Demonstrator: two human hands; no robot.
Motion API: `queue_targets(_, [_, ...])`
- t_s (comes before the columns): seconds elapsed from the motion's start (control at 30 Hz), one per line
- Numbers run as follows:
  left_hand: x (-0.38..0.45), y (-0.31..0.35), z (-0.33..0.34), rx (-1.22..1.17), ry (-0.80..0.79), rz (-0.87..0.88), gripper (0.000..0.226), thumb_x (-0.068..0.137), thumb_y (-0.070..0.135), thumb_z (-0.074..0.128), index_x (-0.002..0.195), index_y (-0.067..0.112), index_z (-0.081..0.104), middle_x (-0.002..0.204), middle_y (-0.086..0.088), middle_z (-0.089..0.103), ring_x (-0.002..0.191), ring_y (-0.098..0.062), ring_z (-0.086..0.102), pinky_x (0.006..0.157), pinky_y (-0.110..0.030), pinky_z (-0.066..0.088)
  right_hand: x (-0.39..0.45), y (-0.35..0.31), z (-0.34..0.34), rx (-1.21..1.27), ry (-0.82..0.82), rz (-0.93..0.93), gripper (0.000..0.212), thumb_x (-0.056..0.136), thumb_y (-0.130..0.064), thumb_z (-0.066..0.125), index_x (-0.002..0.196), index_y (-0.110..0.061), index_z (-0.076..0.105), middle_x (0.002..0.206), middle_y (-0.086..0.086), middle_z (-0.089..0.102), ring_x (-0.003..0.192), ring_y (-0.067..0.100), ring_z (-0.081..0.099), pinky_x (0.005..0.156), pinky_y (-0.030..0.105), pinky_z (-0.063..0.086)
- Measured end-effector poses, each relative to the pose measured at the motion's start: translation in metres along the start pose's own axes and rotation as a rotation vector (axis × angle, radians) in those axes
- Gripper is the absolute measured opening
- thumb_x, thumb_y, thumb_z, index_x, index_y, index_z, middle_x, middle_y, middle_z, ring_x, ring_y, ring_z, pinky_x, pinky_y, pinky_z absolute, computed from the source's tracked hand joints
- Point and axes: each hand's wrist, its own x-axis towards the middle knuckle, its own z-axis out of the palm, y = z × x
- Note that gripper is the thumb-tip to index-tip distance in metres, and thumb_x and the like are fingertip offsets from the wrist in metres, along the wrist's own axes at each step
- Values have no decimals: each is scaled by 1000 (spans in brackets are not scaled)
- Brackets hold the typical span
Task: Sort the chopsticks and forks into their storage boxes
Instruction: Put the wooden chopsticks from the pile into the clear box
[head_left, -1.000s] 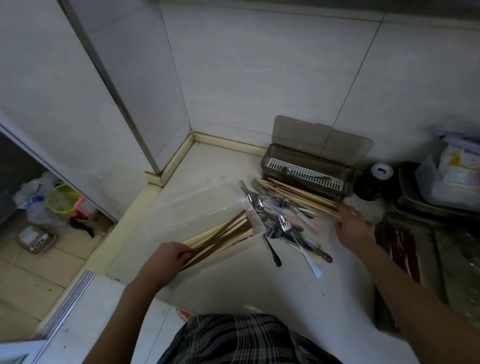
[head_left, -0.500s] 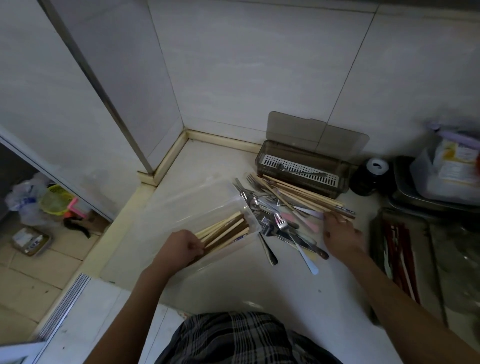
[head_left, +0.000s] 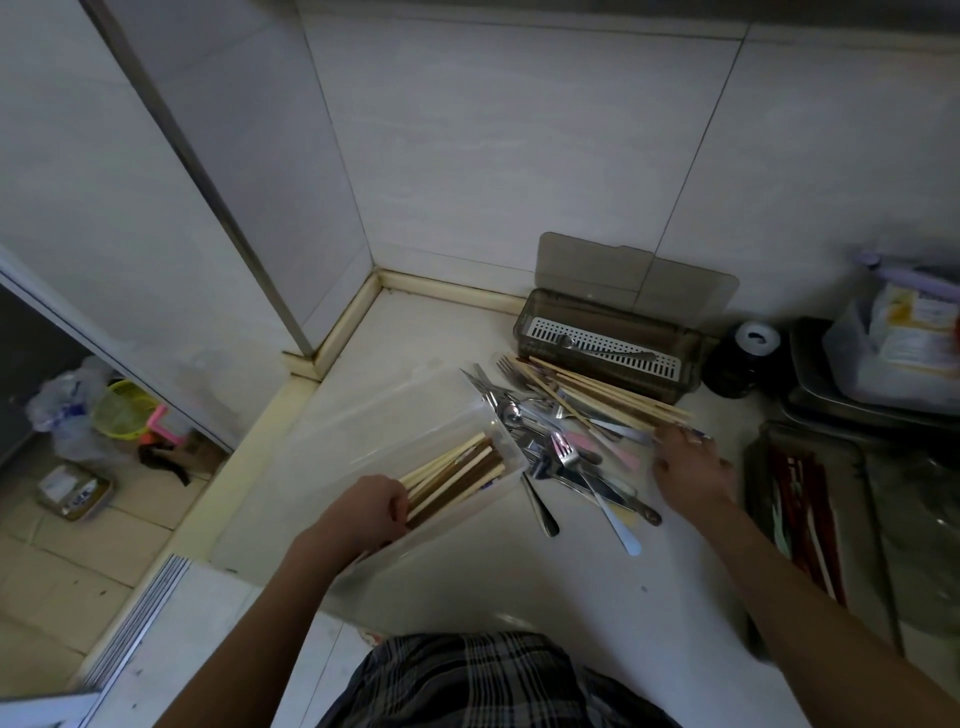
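Gripping the near ends of a chopstick bundle (head_left: 451, 480), my left hand (head_left: 363, 514) was curled round them at about seven o'clock in the head view, the sticks lying inside the clear storage box (head_left: 395, 431) and pointing toward one o'clock. That box lay on the counter (head_left: 519, 582), angled, its far end just beside the heap of forks (head_left: 561, 457).

Over at three o'clock my right hand (head_left: 688, 470) was spread fairly flat, fingertips touching the near ends of the loose chopsticks (head_left: 602, 395), which ran from eleven toward three across the heap. I could not tell whether any stick was actually pinched yet. Behind them, at one o'clock, sat the dark storage box (head_left: 608, 348), lid up against the wall, one utensil lying on its white slotted tray.

My read: the sticks were light, stiff and a bit inclined to roll, so gathering them parallel and taking them near one end looked best. The forks looked heavier, slick and tangled together; handles seemed the sensible hold, lifted clear so the tines would not snag. A dark jar (head_left: 737, 364) stood just right of the dark box.
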Motion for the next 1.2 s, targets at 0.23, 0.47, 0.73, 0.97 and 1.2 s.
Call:
queue_targets(0.23, [-7, -7, 13, -117, 91, 11, 26, 74, 14, 69, 64, 21, 46, 72, 0, 53, 71, -17, 47, 61, -25, 35, 2, 3, -2, -51, 33, 15, 29, 96, -28, 43, 121, -14, 46, 124, 11, 50, 116, 30, 45, 91, 43, 40])
queue_targets(0.47, [-8, -8, 15, -180, 103, 9, 26, 74, 12, 69, 64, 21, 47, 71, 0, 52, 70, -16, 46, 62, -25, 35, 1, 9, 3, 6, -88, 46, 28, 94, -37, 48, 107, -14, 53, 118, 10, 53, 115, 28, 45, 93, 44, 42])
queue_targets(0.73, [-9, -9, 15, -189, 107, 22, 28, 76, 14, 70, 64, 23, 46, 69, 2, 51, 66, -12, 44, 59, -21, 33, -13, 5, -1, 157, -57, 4, 18, 99, -26, 33, 102, -13, 45, 97, 16, 62, 91, 34, 58, 77, 40, 46])
queue_targets(0.97, [-12, -4, 14, -201, 208, 36, 28, 82, 27, 68, 62, 25, 48, 62, 6, 51, 62, -12, 48, 57, -23, 35, -29, 11, -13, 46, 316, -29, 14, 92, -8, 42, 102, -6, 52, 89, 18, 62, 82, 37, 60, 74, 43, 45])
queue_targets(1.2, [-20, 44, 0, 6, 642, 254, 13, 90, 28, 52, 92, 18, 59, 83, 4, 58, 75, -15, 54, 63, -26, 44, -41, -26, -28, 117, 356, -278, 15, 80, 6, 58, 87, -6, 54, 74, 15, 60, 69, 35, 57, 61, 35, 42])
